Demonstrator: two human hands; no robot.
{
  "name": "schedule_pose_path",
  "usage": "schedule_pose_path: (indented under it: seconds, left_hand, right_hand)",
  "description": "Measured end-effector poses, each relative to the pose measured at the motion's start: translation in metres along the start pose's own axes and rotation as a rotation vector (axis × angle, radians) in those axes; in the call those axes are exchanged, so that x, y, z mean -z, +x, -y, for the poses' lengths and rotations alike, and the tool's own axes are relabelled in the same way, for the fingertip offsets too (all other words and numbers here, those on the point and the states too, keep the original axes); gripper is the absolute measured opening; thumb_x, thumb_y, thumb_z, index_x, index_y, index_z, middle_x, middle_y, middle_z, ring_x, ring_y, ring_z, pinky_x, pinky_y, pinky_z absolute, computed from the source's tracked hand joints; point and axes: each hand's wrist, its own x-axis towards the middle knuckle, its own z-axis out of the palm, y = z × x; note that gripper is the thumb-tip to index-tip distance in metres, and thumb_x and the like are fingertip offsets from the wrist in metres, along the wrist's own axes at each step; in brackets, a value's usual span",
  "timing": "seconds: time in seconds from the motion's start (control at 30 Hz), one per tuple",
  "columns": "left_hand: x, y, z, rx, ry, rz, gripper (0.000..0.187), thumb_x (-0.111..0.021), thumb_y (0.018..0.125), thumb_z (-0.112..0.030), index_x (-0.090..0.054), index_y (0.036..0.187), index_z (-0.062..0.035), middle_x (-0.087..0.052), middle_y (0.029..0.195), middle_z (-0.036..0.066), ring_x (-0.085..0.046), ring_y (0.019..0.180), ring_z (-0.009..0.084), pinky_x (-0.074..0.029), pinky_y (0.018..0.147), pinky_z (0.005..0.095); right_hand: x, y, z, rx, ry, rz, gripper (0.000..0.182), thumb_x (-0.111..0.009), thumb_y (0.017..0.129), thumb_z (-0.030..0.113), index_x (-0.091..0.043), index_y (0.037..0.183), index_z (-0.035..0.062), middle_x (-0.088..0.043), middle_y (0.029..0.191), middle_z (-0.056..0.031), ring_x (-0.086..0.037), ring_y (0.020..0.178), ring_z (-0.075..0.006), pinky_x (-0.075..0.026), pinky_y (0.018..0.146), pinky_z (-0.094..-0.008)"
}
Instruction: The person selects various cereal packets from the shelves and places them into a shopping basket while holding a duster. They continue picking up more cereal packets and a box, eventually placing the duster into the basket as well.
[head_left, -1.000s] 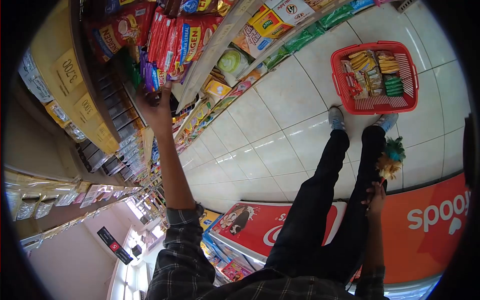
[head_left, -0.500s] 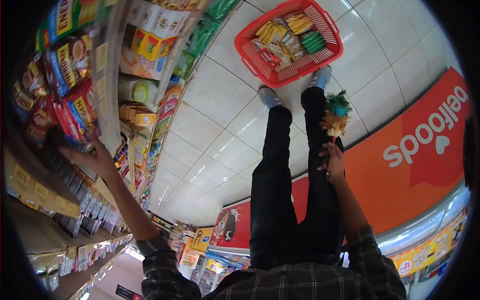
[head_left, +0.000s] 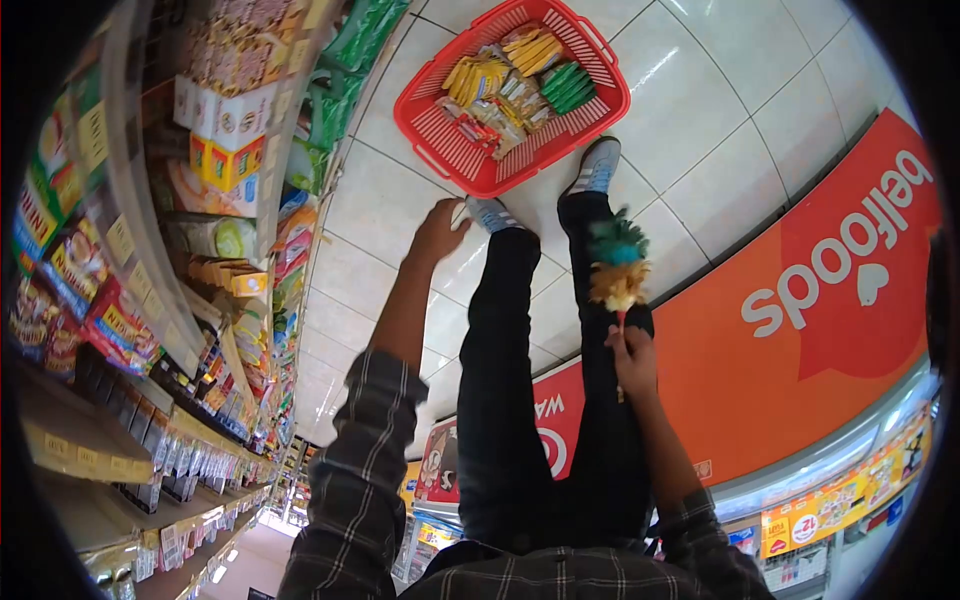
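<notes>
My right hand (head_left: 634,362) is closed round the red handle of a feather duster (head_left: 620,262), whose teal and tan feathers stand up over my right leg. My left hand (head_left: 440,232) reaches over the tiles, just short of the near left corner of a red plastic basket (head_left: 420,150). Its fingers are loosely bent and apart, with nothing seen in them. Inside the basket lie yellow sachets (head_left: 476,80), green packets (head_left: 568,90) and several other small packs. The basket rests on the floor in front of my shoes (head_left: 597,168).
Store shelves (head_left: 120,240) full of packaged goods run along my left, with red and blue coffee-type pouches (head_left: 120,325) on one. To my right stands an orange and red freezer panel (head_left: 790,300). White floor tiles (head_left: 720,70) lie between them.
My left hand has left the shelf pouches and swung right, towards the basket. The duster stays in my right hand. The view has shifted, so the basket appears farther left.
</notes>
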Motion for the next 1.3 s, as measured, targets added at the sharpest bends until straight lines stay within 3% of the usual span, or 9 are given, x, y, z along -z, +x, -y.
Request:
schedule_pose_path:
  seconds: [0.07,0.2,0.33,0.43,0.57,0.77,0.9,1.1,1.3]
  left_hand:
    - [-0.017,0.073,0.014,0.206,0.025,0.110,0.055,-0.066,0.085,-0.034,-0.054,0.128,-0.0019,-0.058,0.126,0.021,-0.054,0.118,0.0369,-0.045,0.099,0.0430]
    - [-0.004,0.180,-0.079,0.031,0.122,0.006,0.053,-0.070,0.083,-0.032,-0.057,0.123,-0.0001,-0.065,0.111,0.020,-0.061,0.108,0.0346,-0.049,0.093,0.0394]
    - [-0.066,0.261,-0.114,-0.214,0.262,-0.333,0.063,-0.074,0.078,-0.030,-0.050,0.131,-0.0041,-0.062,0.114,0.022,-0.061,0.107,0.0374,-0.049,0.092,0.0428]
    - [-0.111,0.299,-0.121,-0.162,0.306,-0.503,0.072,-0.076,0.075,-0.033,-0.045,0.135,-0.0071,-0.061,0.113,0.023,-0.060,0.108,0.0382,-0.049,0.092,0.0442]
    - [-0.146,0.339,-0.098,0.029,0.148,-0.362,0.080,-0.071,0.084,-0.026,-0.027,0.151,-0.0193,-0.025,0.149,0.023,-0.025,0.137,0.0390,-0.023,0.110,0.0604]
    - [-0.091,0.288,-0.109,-0.127,0.164,-0.333,0.080,-0.080,0.072,-0.033,-0.043,0.138,-0.0064,-0.061,0.114,0.022,-0.060,0.109,0.0364,-0.049,0.093,0.0418]
    - [-0.054,0.236,-0.098,-0.325,-0.098,-0.426,0.077,-0.081,0.073,-0.022,-0.043,0.137,-0.0022,-0.062,0.116,0.021,-0.062,0.108,0.0317,-0.049,0.093,0.0367]
    - [0.001,0.112,-0.118,-0.142,-0.594,-0.412,0.067,-0.079,0.077,-0.007,-0.043,0.132,0.0031,-0.062,0.114,0.013,-0.060,0.110,0.0193,-0.048,0.094,0.0336]
    - [0.012,0.018,-0.122,-0.092,-0.780,-0.467,0.073,-0.079,0.075,-0.006,-0.037,0.134,-0.0022,-0.059,0.114,0.011,-0.059,0.106,0.0206,-0.049,0.090,0.0342]
  right_hand:
    - [-0.007,0.004,-0.013,-0.027,-0.078,-0.036,0.033,-0.062,0.091,0.021,-0.056,0.063,0.0043,-0.058,0.063,-0.0092,-0.055,0.062,-0.0293,-0.041,0.066,-0.0418]
    - [-0.006,0.005,-0.035,-0.101,-0.219,-0.091,0.035,-0.062,0.092,0.022,-0.052,0.063,0.0040,-0.053,0.061,-0.0108,-0.053,0.063,-0.0313,-0.040,0.062,-0.0445]
    - [-0.005,0.016,-0.047,-0.253,-0.147,-0.078,0.035,-0.061,0.092,0.021,-0.050,0.064,0.0038,-0.051,0.062,-0.0113,-0.051,0.064,-0.0320,-0.039,0.063,-0.0444]
    - [-0.003,0.014,-0.052,-0.207,-0.153,-0.079,0.036,-0.061,0.092,0.020,-0.048,0.063,0.0034,-0.049,0.063,-0.0111,-0.051,0.063,-0.0314,-0.038,0.062,-0.0433]
    - [-0.005,0.017,-0.059,-0.217,-0.172,-0.061,0.035,-0.061,0.091,0.016,-0.047,0.063,0.0028,-0.048,0.062,-0.0097,-0.049,0.062,-0.0293,-0.037,0.061,-0.0418]
    - [0.002,0.022,-0.056,-0.166,-0.237,-0.033,0.034,-0.061,0.091,0.016,-0.048,0.062,0.0031,-0.047,0.062,-0.0092,-0.049,0.061,-0.0289,-0.037,0.063,-0.0418]
    - [0.005,0.024,-0.050,-0.160,-0.278,-0.012,0.034,-0.060,0.091,0.020,-0.050,0.063,0.0030,-0.051,0.063,-0.0095,-0.052,0.064,-0.0298,-0.039,0.066,-0.0427]
    - [0.009,0.023,-0.032,-0.121,-0.324,-0.048,0.036,-0.059,0.092,0.026,-0.053,0.065,0.0039,-0.055,0.063,-0.0113,-0.056,0.067,-0.0329,-0.042,0.066,-0.0458]
    - [0.014,0.019,-0.020,-0.160,-0.351,-0.070,0.039,-0.058,0.092,0.035,-0.062,0.076,0.0000,-0.062,0.070,-0.0188,-0.061,0.069,-0.0380,-0.044,0.063,-0.0463]
